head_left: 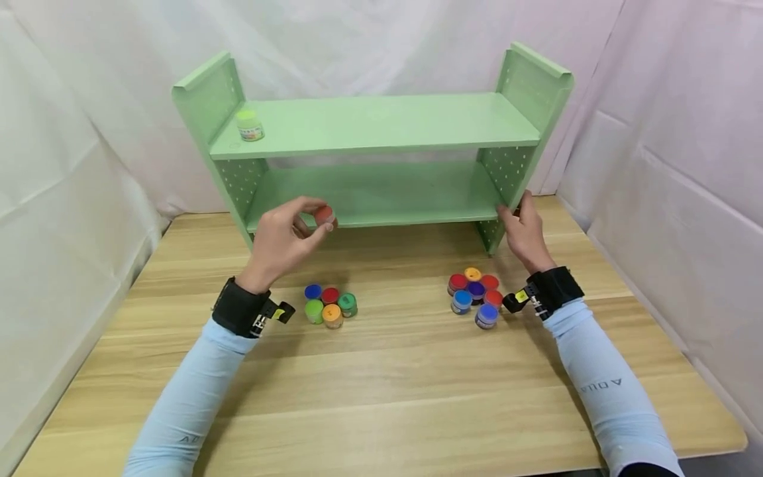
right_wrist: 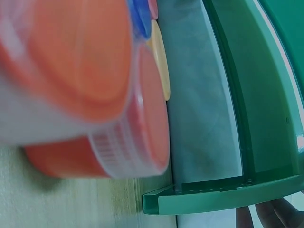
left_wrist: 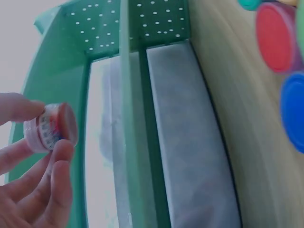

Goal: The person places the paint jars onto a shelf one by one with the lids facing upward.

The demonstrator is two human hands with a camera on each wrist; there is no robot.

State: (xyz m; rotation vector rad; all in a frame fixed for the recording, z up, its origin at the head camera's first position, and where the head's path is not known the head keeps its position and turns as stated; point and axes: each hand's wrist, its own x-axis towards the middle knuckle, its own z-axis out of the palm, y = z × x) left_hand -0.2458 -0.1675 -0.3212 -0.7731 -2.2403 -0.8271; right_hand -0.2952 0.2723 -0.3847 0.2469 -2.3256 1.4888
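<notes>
Between thumb and fingers my left hand [head_left: 285,240] pinches a small jar with an orange-red lid [head_left: 324,215], in front of the lower shelf's left part. In the left wrist view that jar [left_wrist: 52,127] is tilted on its side, with a printed label. My right hand [head_left: 526,232] grips the right side panel of the green two-tier shelf [head_left: 381,189], low down by the lower board; in the right wrist view its fingers [right_wrist: 278,213] show behind the panel edge. A yellow-green jar [head_left: 250,126] stands at the left of the upper board.
On the wooden table [head_left: 387,391], a left cluster of several jars includes a green-lidded one [head_left: 348,304]. A right cluster includes a blue-lidded jar [head_left: 486,316] and an orange-red one [right_wrist: 142,123], close to the right wrist. White curtains [head_left: 381,46] hang behind and beside the table.
</notes>
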